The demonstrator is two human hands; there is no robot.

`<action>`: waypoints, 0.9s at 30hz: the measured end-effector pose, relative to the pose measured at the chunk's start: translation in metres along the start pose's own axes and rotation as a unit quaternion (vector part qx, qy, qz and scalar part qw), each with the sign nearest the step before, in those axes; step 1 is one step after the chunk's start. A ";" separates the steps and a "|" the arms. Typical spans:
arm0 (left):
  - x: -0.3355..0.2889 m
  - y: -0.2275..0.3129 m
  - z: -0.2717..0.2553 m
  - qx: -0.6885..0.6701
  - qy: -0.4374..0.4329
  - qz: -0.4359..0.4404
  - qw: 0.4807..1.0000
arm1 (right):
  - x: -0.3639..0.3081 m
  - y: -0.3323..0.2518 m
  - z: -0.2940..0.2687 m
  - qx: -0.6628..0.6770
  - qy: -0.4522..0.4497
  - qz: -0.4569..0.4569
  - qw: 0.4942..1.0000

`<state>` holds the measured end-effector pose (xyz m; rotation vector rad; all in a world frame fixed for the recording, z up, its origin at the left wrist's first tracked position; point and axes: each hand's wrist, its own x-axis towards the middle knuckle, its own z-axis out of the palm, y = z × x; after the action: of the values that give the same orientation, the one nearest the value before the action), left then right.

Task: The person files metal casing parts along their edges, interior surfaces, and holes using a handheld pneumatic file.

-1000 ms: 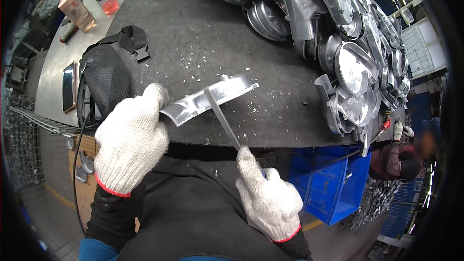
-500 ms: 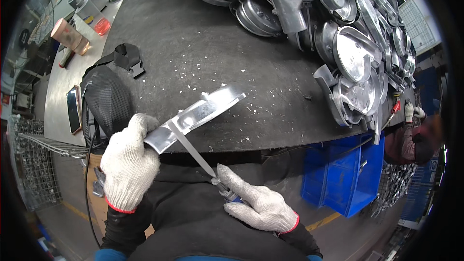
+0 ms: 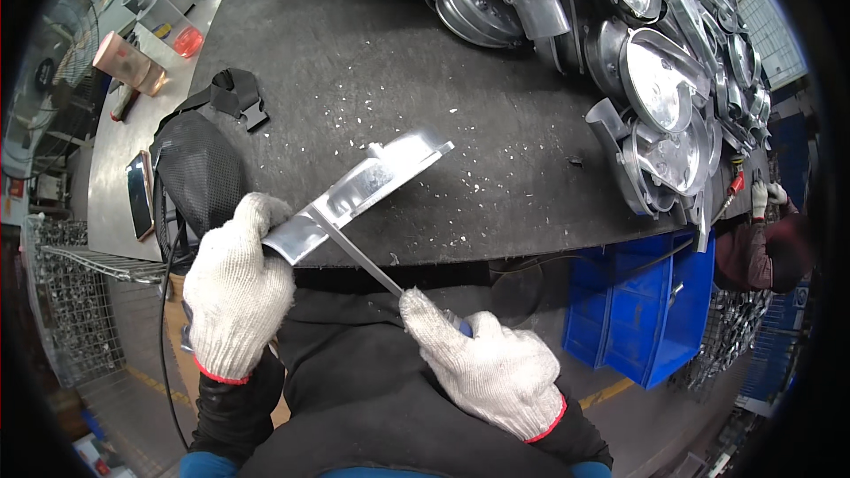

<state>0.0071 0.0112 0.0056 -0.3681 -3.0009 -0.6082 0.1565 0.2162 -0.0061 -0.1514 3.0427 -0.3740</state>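
Now the left hand (image 3: 237, 290) grips a shiny part (image 3: 361, 188) over the table (image 3: 354, 71); the right hand (image 3: 491, 367) holds a flat tool (image 3: 361, 255) against it; this one seems unfinished; the piled parts (image 3: 653, 80), I can't tell.

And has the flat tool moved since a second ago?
Yes: leftward, toward the black bag; the flat tool now crosses the metal part nearer the left hand.

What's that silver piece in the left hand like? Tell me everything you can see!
The silver piece looks like shiny metal, long, with a curved lower end and a small knob on its upper edge. It slants up rightward over the dark tabletop. The left hand grips that end; a flat blade in the right hand seems to touch it.
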 end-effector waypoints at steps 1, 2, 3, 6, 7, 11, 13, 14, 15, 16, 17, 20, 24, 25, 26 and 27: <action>0.001 0.000 0.000 0.000 -0.002 -0.012 1.000 | 0.000 0.001 0.005 -0.009 0.040 -0.001 0.999; 0.001 0.002 -0.001 0.000 -0.001 -0.012 1.000 | -0.001 0.000 0.007 -0.009 0.041 -0.001 0.999; 0.002 0.003 -0.003 0.001 -0.026 -0.033 0.999 | -0.002 -0.001 0.009 0.007 0.052 0.021 0.998; 0.002 0.003 -0.004 0.003 -0.041 -0.049 0.998 | -0.004 -0.002 0.007 0.023 0.042 0.027 0.998; 0.001 0.003 -0.003 0.001 -0.032 -0.042 0.999 | -0.006 -0.002 0.005 0.023 0.021 0.011 0.999; 0.001 0.004 -0.006 -0.019 -0.057 -0.077 0.995 | -0.001 0.006 0.005 0.086 0.001 0.017 0.996; 0.001 -0.001 -0.002 -0.045 -0.054 -0.071 0.995 | 0.003 0.010 0.002 0.161 -0.034 0.034 0.986; 0.000 -0.003 0.000 -0.043 -0.054 -0.071 0.995 | 0.003 0.014 0.002 0.234 -0.069 0.051 0.968; -0.003 -0.006 0.003 -0.039 -0.035 -0.054 0.997 | 0.001 0.019 0.003 0.297 -0.113 0.031 0.948; -0.006 -0.007 0.004 -0.036 -0.016 -0.037 0.999 | 0.001 0.023 0.007 0.299 -0.113 0.031 0.947; -0.008 -0.008 0.004 -0.034 -0.017 -0.037 0.999 | 0.002 0.027 0.013 0.438 -0.141 0.002 0.888; -0.012 -0.008 0.007 -0.076 -0.018 -0.070 0.994 | 0.012 0.035 0.014 0.578 -0.257 0.001 0.775; -0.015 -0.020 0.013 -0.096 -0.007 -0.030 0.995 | 0.013 0.027 0.034 0.671 -0.358 0.081 0.645; -0.015 -0.022 0.013 -0.106 -0.021 -0.047 0.993 | 0.012 0.024 0.037 0.662 -0.331 0.036 0.671; -0.015 -0.022 0.014 -0.106 -0.021 -0.047 0.993 | 0.012 0.022 0.038 0.651 -0.303 -0.008 0.696; -0.016 -0.023 0.015 -0.117 -0.018 -0.053 0.992 | 0.013 0.021 0.038 0.648 -0.310 -0.006 0.696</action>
<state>0.0168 -0.0076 -0.0184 -0.2329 -3.0051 -0.9771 0.1447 0.2265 -0.0487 -0.1415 1.5410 -1.8318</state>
